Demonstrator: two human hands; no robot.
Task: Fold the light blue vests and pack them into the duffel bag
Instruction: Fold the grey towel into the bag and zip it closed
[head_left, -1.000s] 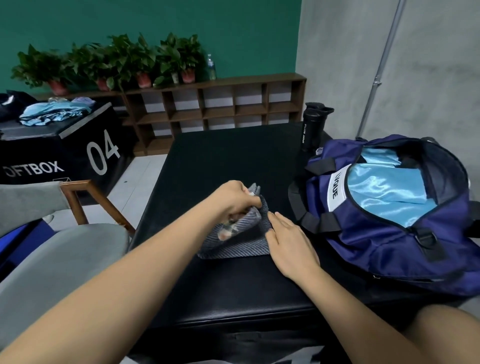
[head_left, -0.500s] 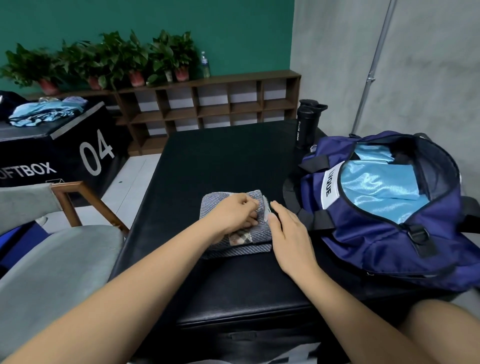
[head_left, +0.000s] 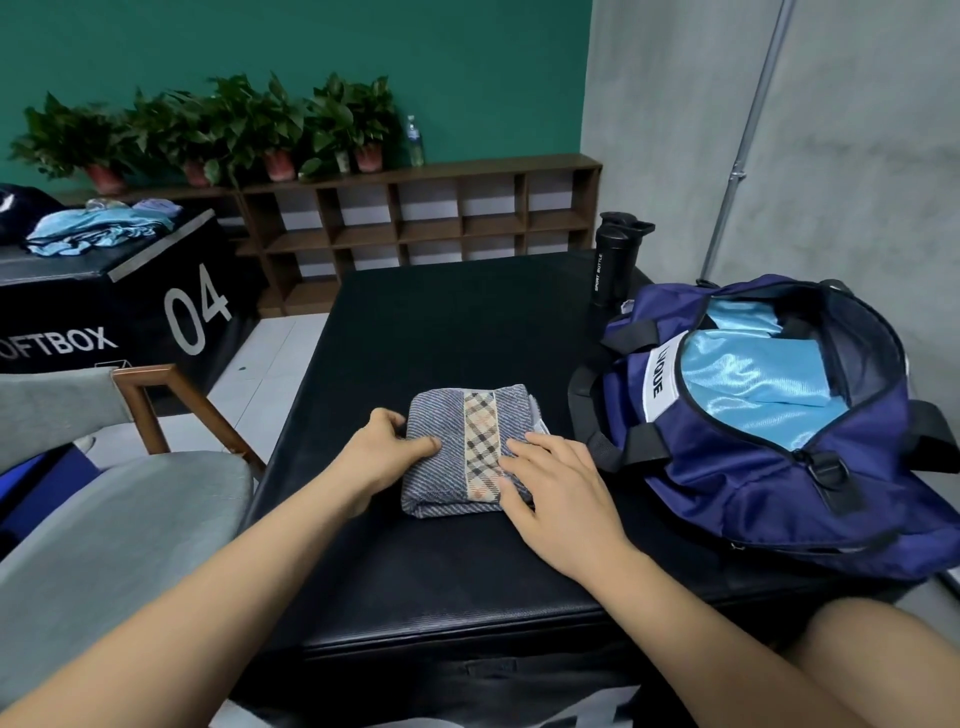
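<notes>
Left hand (head_left: 379, 452) shifted left, now gripping folded grey striped cloth (head_left: 439, 488) at its edge; right hand (head_left: 561, 493) presses it, fingers straight.

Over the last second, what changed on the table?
The left hand laid the lifted flap down, so the cloth now lies folded flat; it grips the left edge. The right hand slid onto the cloth, fingers flat. The bag, vests and bottle stayed.
</notes>
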